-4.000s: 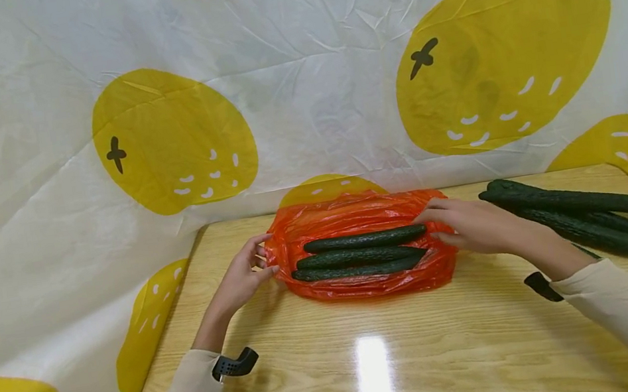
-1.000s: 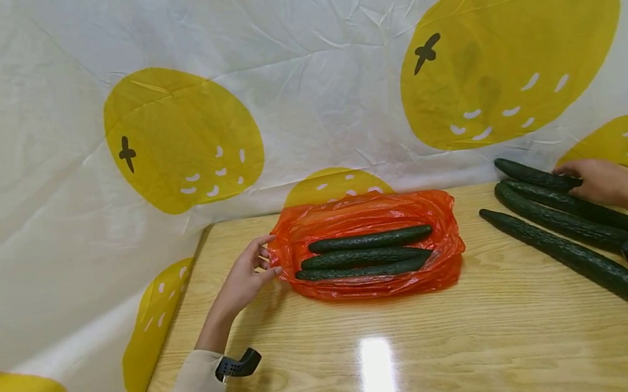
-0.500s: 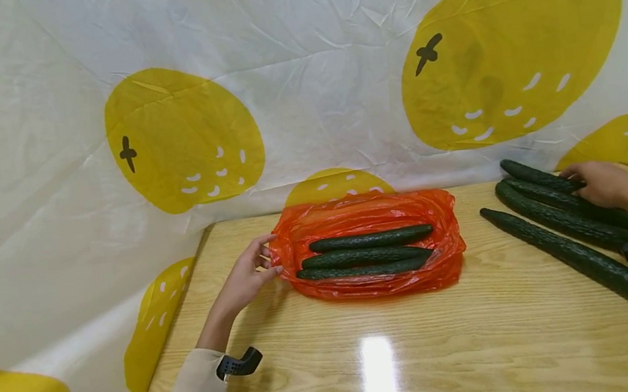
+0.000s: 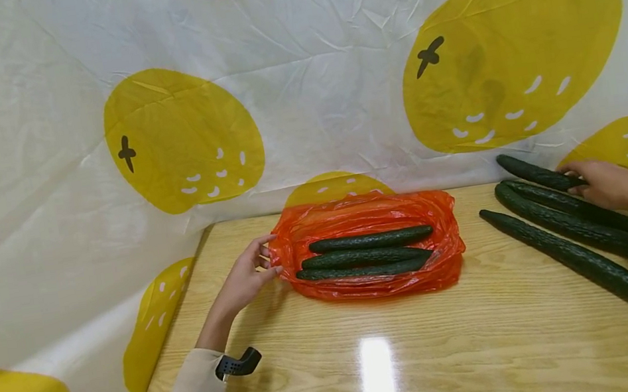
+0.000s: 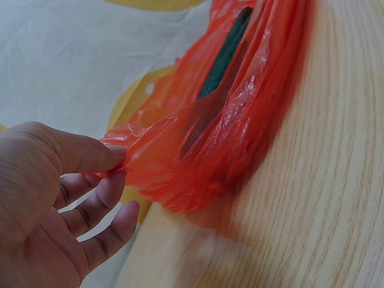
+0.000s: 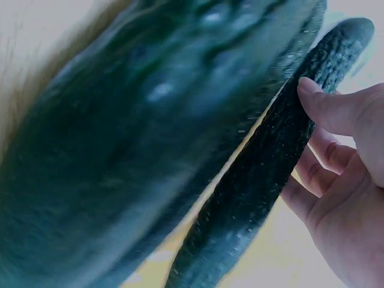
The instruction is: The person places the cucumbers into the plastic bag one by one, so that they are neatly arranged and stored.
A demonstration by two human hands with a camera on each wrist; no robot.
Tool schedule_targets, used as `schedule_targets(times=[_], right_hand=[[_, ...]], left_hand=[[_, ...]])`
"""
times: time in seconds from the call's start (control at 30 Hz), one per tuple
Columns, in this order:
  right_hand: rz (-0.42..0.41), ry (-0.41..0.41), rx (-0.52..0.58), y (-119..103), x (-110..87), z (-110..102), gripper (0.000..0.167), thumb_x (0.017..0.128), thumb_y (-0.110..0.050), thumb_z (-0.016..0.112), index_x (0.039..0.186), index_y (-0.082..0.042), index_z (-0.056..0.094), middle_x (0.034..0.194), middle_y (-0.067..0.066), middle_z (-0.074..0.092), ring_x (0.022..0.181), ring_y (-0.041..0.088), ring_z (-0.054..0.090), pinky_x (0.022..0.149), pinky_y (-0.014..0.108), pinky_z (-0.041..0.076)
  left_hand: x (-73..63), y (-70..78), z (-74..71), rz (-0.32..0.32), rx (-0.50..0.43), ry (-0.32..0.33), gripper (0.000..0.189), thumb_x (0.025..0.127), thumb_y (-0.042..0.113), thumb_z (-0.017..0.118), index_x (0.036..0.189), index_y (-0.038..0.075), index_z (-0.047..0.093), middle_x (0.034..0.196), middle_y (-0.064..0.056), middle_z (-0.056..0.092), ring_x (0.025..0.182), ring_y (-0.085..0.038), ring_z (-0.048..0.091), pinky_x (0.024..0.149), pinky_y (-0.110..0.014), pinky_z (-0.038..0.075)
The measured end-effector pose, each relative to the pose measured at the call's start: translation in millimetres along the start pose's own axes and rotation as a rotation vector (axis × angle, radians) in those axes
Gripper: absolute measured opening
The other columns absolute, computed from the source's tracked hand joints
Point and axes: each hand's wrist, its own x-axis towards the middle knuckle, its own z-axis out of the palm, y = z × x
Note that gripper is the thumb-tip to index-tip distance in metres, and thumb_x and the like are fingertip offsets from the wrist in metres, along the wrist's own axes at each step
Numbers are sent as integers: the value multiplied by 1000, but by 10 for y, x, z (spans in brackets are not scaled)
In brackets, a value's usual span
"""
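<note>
A red plastic bag (image 4: 365, 215) lies on the wooden table with its mouth spread and three dark green cucumbers (image 4: 371, 239) side by side in it. My left hand (image 4: 243, 276) pinches the bag's left edge; the left wrist view shows thumb and index finger (image 5: 111, 159) nipping the thin film. At the far right, my right hand (image 4: 607, 181) grips the rearmost loose cucumber (image 4: 533, 172). In the right wrist view the thumb lies on this cucumber (image 6: 246, 180) and the other fingers pass behind it. The hand and sleeve hide its near end in the head view.
More loose cucumbers (image 4: 565, 224) lie together just in front of my right hand. Another cucumber (image 4: 582, 262) slants separately nearer the front. A white cloth (image 4: 326, 114) with yellow fruit prints hangs behind and to the left of the table (image 4: 462, 349).
My right hand has left the bag's right side and taken hold of the rearmost cucumber. The loose cucumbers have spread apart. In the last second little moves; my left hand stays at the bag.
</note>
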Motion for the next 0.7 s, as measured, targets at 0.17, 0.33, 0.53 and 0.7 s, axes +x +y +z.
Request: schedule_targets(times=[0.17, 0.33, 0.53, 0.7], right_hand=[[-60, 40, -38, -88, 12, -29, 41, 90, 10, 63, 128, 19, 50, 120, 42, 57, 107, 60, 55, 85, 67, 47], [-48, 13, -15, -208, 4, -74, 42, 92, 5, 65, 131, 14, 50, 123, 41, 56, 110, 59, 56, 85, 66, 47], [-57, 1, 15, -402, -2, -113, 43, 93, 1, 66, 133, 9, 52, 123, 37, 60, 110, 55, 58, 85, 64, 49], [-85, 6, 41, -546, 13, -155, 44, 96, -3, 66, 136, 7, 51, 126, 33, 60, 112, 52, 59, 86, 63, 49]], left_hand=[[3, -11, 13, -1, -3, 4, 62, 92, -3, 71, 148, 4, 45, 107, -20, 52, 87, -27, 54, 66, -23, 48], [-1, 22, 20, -12, 11, 4, 64, 91, -8, 68, 149, -2, 42, 108, -24, 50, 88, -32, 54, 65, -22, 47], [-60, 240, 23, -14, 0, -5, 61, 91, -10, 67, 147, -6, 43, 107, -27, 50, 87, -34, 54, 66, -22, 47], [-107, 364, 13, -2, -14, -7, 60, 91, -10, 67, 146, -8, 43, 106, -27, 50, 87, -33, 54, 66, -22, 47]])
